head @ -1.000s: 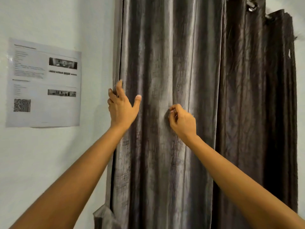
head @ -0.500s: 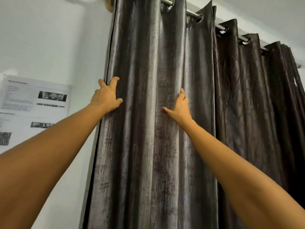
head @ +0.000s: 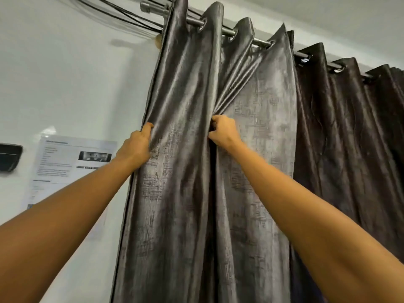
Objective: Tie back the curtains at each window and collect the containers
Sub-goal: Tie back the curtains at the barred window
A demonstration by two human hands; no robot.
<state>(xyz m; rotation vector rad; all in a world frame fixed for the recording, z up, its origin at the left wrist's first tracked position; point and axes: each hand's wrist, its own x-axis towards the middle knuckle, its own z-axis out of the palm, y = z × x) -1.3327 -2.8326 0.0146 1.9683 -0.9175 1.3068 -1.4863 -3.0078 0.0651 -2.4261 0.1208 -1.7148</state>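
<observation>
Both hands are raised onto the grey sheen curtain [head: 188,171]. Left hand [head: 136,147] is curled around the curtain's outer left edge, fingers wrapped behind the hem and the thumb side pressing the cloth at the front. Right hand [head: 223,132] is closed in a pinch on a vertical fold near the middle of the same panel; from its knuckles, taut creases fan upward and to the right toward the eyelets. Between the two hands the fabric hangs in one broad fold, and it drops straight down below both wrists. Above the hands the panel hangs by metal eyelets on a curtain rod [head: 229,31], with black cables [head: 122,13] running along the wall just above the rod's left end. Right of the right hand hangs a darker curtain panel [head: 349,138] on the same rod. Left of the left hand, on the white wall [head: 65,73], is a printed paper notice [head: 72,162], and farther left a dark wall fixture [head: 9,157] at the frame edge.
</observation>
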